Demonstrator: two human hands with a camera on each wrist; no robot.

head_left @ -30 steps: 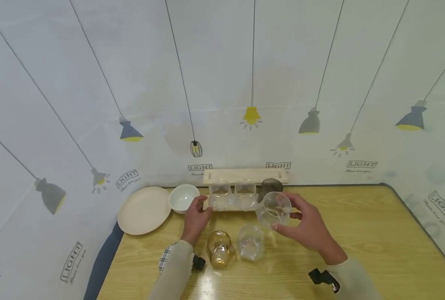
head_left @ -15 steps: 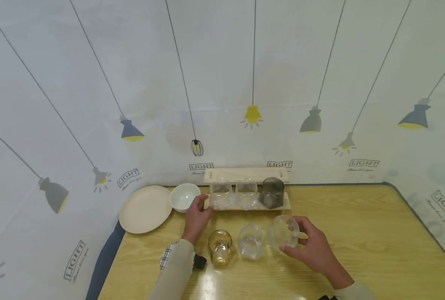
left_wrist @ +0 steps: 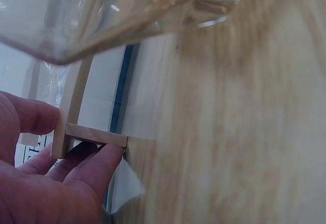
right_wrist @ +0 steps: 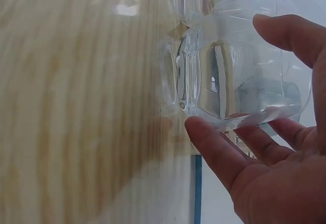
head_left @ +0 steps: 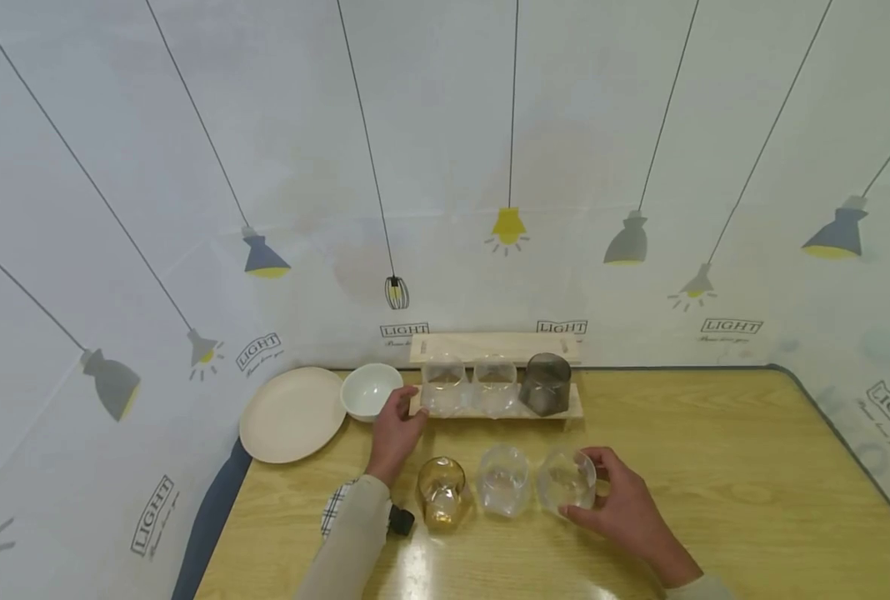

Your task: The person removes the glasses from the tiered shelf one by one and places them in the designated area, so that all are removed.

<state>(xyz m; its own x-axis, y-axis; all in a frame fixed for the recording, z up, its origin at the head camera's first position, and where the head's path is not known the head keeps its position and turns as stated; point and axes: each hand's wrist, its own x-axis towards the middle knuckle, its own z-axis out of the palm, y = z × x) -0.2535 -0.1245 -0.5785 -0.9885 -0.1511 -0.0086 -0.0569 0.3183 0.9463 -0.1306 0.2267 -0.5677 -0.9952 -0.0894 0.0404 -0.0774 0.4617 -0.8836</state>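
A low wooden rack [head_left: 576, 406] bears two clear glasses [head_left: 443, 387] and a smoky grey glass [head_left: 546, 385] in a row. My left hand [head_left: 397, 433] grips the rack's left end; in the left wrist view the thumb lies on top of the wooden slat [left_wrist: 76, 91] and the fingers curl underneath by its leg. In front of the rack, an amber glass [head_left: 442, 496] and a faceted clear glass [head_left: 503, 482] stand side by side. To their right, my right hand [head_left: 625, 504] holds another clear glass [head_left: 565, 482] between thumb and fingers, its base down at the tabletop.
Left of the rack are a pale green bowl [head_left: 371, 392] and a large beige plate [head_left: 292, 415]. A checked round item [head_left: 336, 506] lies partly under the left sleeve. Behind the rack a pale wooden board [head_left: 493, 347] rests near the printed wall.
My right hand has brought the clear glass from beside the rack's right end forward and down, into line with the amber and faceted clear glasses. The left hand stays at the rack.
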